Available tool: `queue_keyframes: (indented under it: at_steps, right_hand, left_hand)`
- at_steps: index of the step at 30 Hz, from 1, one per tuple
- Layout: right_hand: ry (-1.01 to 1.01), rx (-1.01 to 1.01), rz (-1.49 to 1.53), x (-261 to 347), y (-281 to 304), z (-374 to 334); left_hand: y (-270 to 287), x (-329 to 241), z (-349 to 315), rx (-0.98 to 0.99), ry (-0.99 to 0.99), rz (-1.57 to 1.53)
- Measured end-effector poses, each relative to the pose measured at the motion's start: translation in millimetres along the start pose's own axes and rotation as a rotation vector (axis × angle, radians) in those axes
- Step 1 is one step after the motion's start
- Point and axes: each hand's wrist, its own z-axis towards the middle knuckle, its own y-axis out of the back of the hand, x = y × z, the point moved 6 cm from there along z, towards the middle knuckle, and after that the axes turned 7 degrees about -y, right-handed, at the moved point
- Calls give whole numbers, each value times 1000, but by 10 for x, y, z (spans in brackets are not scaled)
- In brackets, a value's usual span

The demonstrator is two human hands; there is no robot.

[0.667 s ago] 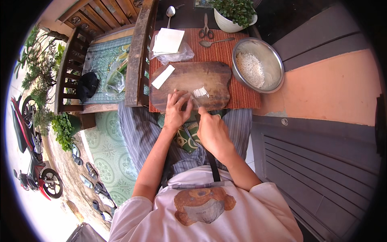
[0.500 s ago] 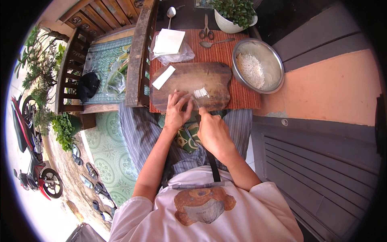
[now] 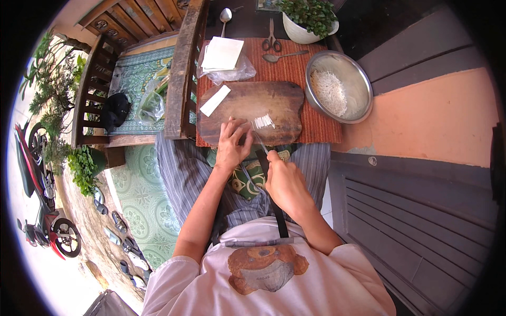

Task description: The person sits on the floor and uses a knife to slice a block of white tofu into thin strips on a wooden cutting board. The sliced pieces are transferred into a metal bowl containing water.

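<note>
My right hand (image 3: pixel 287 181) is closed round the handle of a knife (image 3: pixel 260 143), its thin blade reaching up to the near edge of a wooden cutting board (image 3: pixel 247 100). My left hand (image 3: pixel 233 143) rests on the board's near edge with its fingers bent and pressed down; whatever lies beneath them is hidden. Just right of those fingertips, a small row of thin white strips (image 3: pixel 264 121) lies by the knife tip. Farther left on the board is a flat white rectangular piece (image 3: pixel 215 100).
Behind the board, white square sheets (image 3: pixel 223 53) lie on a plastic bag (image 3: pixel 245 71). A steel bowl (image 3: pixel 363 95) with white shreds stands right. Scissors (image 3: pixel 271 39), a spoon (image 3: pixel 284 55), another spoon (image 3: pixel 225 17) and a potted plant (image 3: pixel 303 31) are at the back. A wooden bench (image 3: pixel 182 79) adjoins left.
My right hand has drawn back toward me and slightly right with the knife, so more of the blade shows. My left hand has stayed in place.
</note>
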Motion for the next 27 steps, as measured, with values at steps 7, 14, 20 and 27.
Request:
queue_keyframes:
  at_steps: [7, 14, 20, 27]
  right_hand:
    - [47, -73, 42, -251, -126, 116]
    - [175, -247, 227, -518, -108, 189]
    - [55, -333, 218, -857, -38, 117]
    - [78, -268, 157, -752, -263, 124]
  left_hand:
    - [36, -5, 33, 8, 42, 41]
    - [0, 99, 42, 80, 39, 138]
    - [-145, -160, -91, 278, 95, 360]
    - [-389, -259, -111, 406, 135, 323]
